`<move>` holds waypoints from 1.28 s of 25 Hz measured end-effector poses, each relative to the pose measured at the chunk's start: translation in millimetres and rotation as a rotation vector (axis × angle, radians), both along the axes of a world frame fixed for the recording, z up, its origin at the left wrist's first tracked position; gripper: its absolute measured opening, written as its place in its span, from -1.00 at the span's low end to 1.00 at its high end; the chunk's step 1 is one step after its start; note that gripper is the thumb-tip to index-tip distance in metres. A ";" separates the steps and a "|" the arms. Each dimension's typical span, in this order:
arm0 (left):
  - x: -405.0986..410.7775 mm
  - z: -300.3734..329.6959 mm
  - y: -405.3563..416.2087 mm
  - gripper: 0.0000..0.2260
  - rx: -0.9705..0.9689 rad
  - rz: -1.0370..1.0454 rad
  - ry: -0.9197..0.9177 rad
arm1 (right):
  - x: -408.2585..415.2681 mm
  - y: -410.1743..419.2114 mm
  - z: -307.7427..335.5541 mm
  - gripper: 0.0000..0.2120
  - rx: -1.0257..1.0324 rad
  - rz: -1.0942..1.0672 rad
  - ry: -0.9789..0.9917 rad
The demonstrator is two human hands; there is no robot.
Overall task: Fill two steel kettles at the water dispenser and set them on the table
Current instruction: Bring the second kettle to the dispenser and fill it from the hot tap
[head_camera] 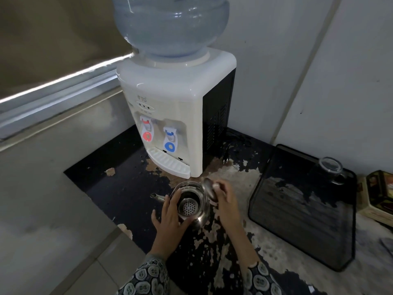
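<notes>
A steel kettle (200, 218) stands on the worn black table (119, 188) in front of the white water dispenser (178, 116). Its spout (156, 197) points left and its mouth is uncovered, showing a perforated strainer inside. My left hand (170, 213) rests on the kettle's left side, fingers spread over the rim. My right hand (223, 201) holds the kettle's steel lid (209, 189) tilted up at the right rim. The dispenser has a red tap (147, 133) on the left, a blue tap (170, 142) on the right and a drip tray (168, 163) beneath. Only one kettle is in view.
A large water bottle (170, 24) sits on top of the dispenser. A black mesh tray (304, 209) lies to the right, with a glass mug (330, 169) at its far corner. A decorated box (380, 194) is at the right edge. A power plug (226, 159) lies beside the dispenser.
</notes>
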State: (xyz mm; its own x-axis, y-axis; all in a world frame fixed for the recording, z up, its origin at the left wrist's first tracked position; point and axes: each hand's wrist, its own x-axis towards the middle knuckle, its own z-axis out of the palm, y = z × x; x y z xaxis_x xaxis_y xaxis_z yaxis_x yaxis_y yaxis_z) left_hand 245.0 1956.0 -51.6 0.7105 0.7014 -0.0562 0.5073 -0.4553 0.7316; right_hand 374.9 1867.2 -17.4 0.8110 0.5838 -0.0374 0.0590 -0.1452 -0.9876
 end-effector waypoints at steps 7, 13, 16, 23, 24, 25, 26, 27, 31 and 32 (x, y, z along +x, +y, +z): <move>-3.4 -3.4 3.9 -0.32 0.165 0.031 -0.076 | 1.5 -48.6 -76.1 -0.80 -0.430 -0.152 -0.072; -7.7 -4.0 2.6 0.01 -0.034 -0.014 0.108 | 19.3 10.4 -24.2 -0.70 -0.414 -0.012 -0.197; -8.6 -1.3 2.9 -0.06 -0.040 -0.024 0.167 | 27.5 51.0 -7.4 -0.69 -0.406 0.276 -0.262; -9.6 12.0 33.9 -0.19 0.055 -0.109 0.266 | 18.4 60.2 -25.7 -0.72 -0.493 0.449 -0.305; -9.1 15.6 40.6 -0.19 0.054 -0.127 0.273 | 17.2 60.7 -26.2 -0.73 -0.490 0.436 -0.299; -9.1 18.6 46.0 -0.18 0.052 -0.141 0.280 | 16.1 61.4 -26.5 -0.73 -0.489 0.431 -0.286; -9.3 20.5 50.4 -0.18 0.049 -0.152 0.281 | 15.2 62.4 -25.3 -0.73 -0.487 0.424 -0.275; -9.8 21.5 52.9 -0.17 0.045 -0.161 0.280 | 13.9 61.8 -23.6 -0.72 -0.487 0.415 -0.270; -14.7 18.1 57.1 -0.18 0.049 -0.173 0.270 | 17.2 54.3 -23.0 -0.63 -0.487 0.397 -0.286; -16.5 16.1 57.5 -0.17 0.068 -0.172 0.272 | 17.6 53.9 -22.9 -0.61 -0.486 0.406 -0.275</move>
State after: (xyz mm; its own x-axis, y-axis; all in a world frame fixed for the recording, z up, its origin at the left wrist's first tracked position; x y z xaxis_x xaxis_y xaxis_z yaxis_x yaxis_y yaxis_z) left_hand 228.5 2013.5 -35.5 0.7843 0.5811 -0.2171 0.5914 -0.5947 0.5447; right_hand 392.5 1921.1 -40.3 0.5494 0.8123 -0.1956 0.4413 -0.4809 -0.7576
